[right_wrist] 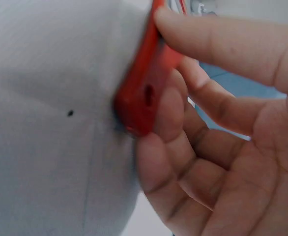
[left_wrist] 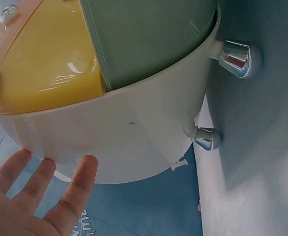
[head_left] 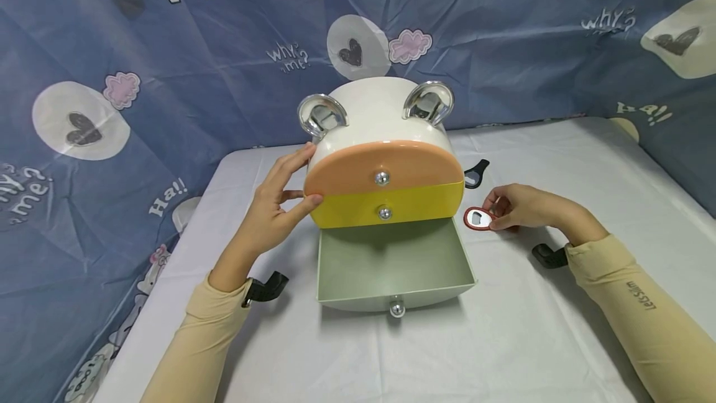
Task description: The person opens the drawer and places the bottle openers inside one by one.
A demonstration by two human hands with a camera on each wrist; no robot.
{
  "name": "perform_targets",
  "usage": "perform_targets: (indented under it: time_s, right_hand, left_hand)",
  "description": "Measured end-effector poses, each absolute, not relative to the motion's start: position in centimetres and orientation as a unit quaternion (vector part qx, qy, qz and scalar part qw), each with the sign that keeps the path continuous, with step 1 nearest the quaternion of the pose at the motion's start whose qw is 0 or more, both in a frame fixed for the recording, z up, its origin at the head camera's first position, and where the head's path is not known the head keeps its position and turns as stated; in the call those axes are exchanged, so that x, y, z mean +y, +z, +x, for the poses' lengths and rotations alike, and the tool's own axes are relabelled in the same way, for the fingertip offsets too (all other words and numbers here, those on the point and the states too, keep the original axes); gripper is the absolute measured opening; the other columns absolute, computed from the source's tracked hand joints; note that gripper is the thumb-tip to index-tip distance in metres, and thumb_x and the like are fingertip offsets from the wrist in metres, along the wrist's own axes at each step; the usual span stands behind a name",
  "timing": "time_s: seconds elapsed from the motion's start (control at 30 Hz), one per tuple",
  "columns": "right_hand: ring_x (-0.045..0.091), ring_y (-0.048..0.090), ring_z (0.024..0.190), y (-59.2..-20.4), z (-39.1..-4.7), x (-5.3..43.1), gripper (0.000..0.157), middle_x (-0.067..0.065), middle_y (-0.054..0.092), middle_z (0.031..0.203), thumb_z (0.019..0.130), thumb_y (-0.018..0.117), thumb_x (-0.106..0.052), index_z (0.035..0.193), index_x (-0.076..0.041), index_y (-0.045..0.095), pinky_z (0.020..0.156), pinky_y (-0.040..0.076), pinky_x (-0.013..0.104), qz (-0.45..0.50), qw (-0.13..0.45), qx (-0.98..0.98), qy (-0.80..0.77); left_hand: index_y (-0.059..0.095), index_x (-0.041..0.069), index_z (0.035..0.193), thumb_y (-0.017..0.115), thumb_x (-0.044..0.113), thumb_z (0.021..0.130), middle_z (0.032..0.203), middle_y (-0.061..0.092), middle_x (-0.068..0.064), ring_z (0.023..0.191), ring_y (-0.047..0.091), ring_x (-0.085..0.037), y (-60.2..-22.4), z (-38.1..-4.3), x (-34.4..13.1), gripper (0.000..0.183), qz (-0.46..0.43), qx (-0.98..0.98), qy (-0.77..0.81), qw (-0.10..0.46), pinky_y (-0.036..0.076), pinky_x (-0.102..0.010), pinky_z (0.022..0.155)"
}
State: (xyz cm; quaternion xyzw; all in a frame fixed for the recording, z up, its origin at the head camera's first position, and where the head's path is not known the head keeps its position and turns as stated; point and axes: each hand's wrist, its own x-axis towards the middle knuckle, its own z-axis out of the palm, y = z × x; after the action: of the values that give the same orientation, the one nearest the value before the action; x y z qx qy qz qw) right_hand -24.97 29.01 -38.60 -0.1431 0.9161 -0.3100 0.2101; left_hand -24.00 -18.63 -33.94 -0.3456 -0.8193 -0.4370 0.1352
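Observation:
A small toy-like drawer cabinet [head_left: 386,111] with a white shell and silver ears stands mid-table. Its bottom green drawer [head_left: 358,305] is pulled out and has nothing inside; the yellow drawer [head_left: 352,209] and orange drawer [head_left: 347,173] are closed. My left hand [head_left: 271,216] rests against the cabinet's left side, thumb at the front edge, fingers spread and fairly straight along the shell [left_wrist: 129,137]. To the right of the cabinet, my right hand [head_left: 520,207] pinches a red bottle opener [right_wrist: 139,98] with a metal centre between thumb and fingers, low over the tabletop.
A black bottle opener [head_left: 482,166] lies beside the cabinet's right side, partly hidden by it. The white-covered table [head_left: 268,347] meets a blue printed cloth [head_left: 235,79] behind and at the left. Dark wrist mounts [head_left: 268,287] stick out from both sleeves.

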Motion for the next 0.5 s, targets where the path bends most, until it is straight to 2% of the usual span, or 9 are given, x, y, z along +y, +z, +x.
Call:
perform_targets:
  time_s: [0.13, 0.3, 0.5]
  right_hand:
    - [0.014, 0.055, 0.079, -38.58, -24.91, 29.0, 0.034, 0.004, 0.063, 0.092, 0.092, 0.083, -0.01, 0.116, 0.004, 0.063, 0.067, 0.046, 0.023, -0.155, 0.238, 0.902, -0.325]
    - [0.017, 0.056, 0.084, -38.63, -25.0, 29.04, 0.034, 0.005, 0.064, 0.095, 0.092, 0.082, -0.01, 0.116, 0.003, 0.062, 0.068, 0.048, 0.024, -0.159, 0.242, 0.9, -0.325]
    - [0.017, 0.059, 0.08, -38.62, -24.93, 29.4, 0.042, 0.007, 0.065, 0.095, 0.095, 0.081, -0.01, 0.13, -0.002, 0.059, 0.067, 0.051, 0.027, -0.17, 0.246, 0.896, -0.329]
  left_hand:
    - [0.042, 0.024, 0.167, 0.079, 0.0, 0.095, 0.172, 0.039, 0.007, 0.154, 0.045, -0.016, -33.92, -23.98, -18.64, 0.084, -0.343, -0.821, -0.435, 0.134, 0.062, -0.02, 0.093]
    - [0.042, 0.024, 0.167, 0.079, 0.0, 0.095, 0.172, 0.039, 0.007, 0.154, 0.045, -0.016, -33.88, -23.92, -18.65, 0.083, -0.342, -0.822, -0.435, 0.135, 0.062, -0.02, 0.093]
    - [0.042, 0.023, 0.166, 0.079, 0.0, 0.095, 0.173, 0.039, 0.006, 0.154, 0.045, -0.016, -33.85, -23.88, -18.65, 0.083, -0.343, -0.82, -0.437, 0.134, 0.062, -0.02, 0.094]
